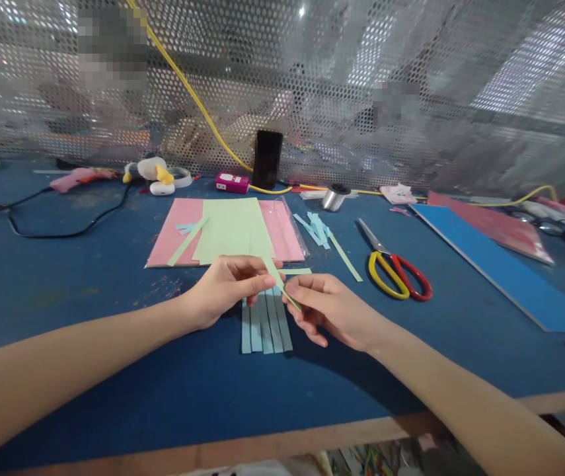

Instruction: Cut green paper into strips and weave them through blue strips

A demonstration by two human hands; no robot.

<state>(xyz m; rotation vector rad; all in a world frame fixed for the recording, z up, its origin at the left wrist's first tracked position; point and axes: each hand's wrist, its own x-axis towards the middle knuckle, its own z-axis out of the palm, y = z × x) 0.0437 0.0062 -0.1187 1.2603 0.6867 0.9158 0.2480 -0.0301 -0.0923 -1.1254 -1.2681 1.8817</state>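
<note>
A narrow light green paper strip [275, 272] slants between my two hands. My left hand [232, 285] pinches it between thumb and fingers near its middle. Close beside it, my right hand [329, 305] grips the strip's lower end with thumb and forefinger. Below the hands, several pale blue strips [266, 324] lie side by side on the blue table [163, 390], their upper ends partly covered by the hands. A green sheet [235, 228] rests on pink paper [163, 231] just behind, with a loose green strip [188, 243] across its left edge.
Scissors [391, 268] with yellow and red handles lie at the right. Behind are a wire spool [335, 197], a standing phone [267, 158] and a magenta box [231, 182]. More blue strips [318, 230] lie right of the paper. A blue board [505, 271] is far right.
</note>
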